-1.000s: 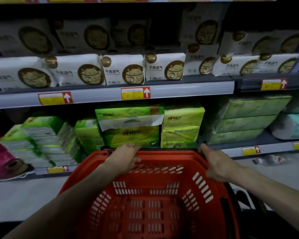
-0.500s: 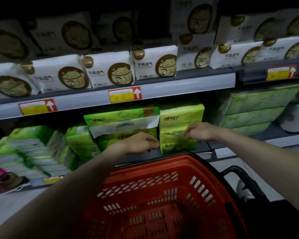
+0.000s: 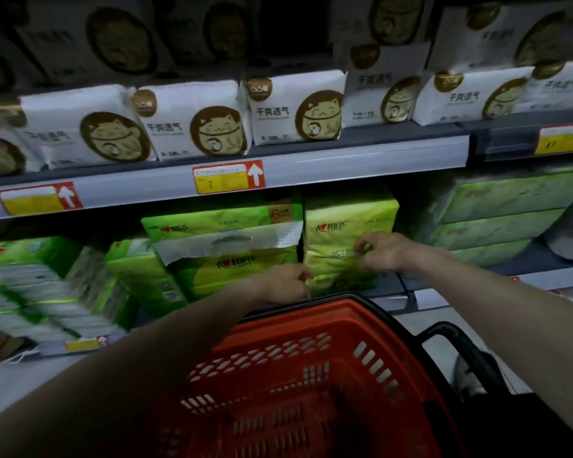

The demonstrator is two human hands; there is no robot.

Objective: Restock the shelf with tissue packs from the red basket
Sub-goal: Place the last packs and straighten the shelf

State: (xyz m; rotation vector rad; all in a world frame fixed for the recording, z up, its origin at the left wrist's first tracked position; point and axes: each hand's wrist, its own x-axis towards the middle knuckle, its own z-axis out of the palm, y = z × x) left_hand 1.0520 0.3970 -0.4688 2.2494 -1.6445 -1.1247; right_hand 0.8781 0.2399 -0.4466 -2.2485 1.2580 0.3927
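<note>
I'm seeing both hands leaving the basket (image 3: 315, 314); left hand (image 3: 283, 282) and right hand (image 3: 382, 252) are pinching the tissue pack (image 3: 348, 223) wrapper at the shelf (image 3: 543, 276) front edge; probably straightening it, restocking nearly finishing.

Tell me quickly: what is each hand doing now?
Left hand: pinches the green tissue pack at its lower edge.
Right hand: pinches the same pack's wrapper at its front.
</note>
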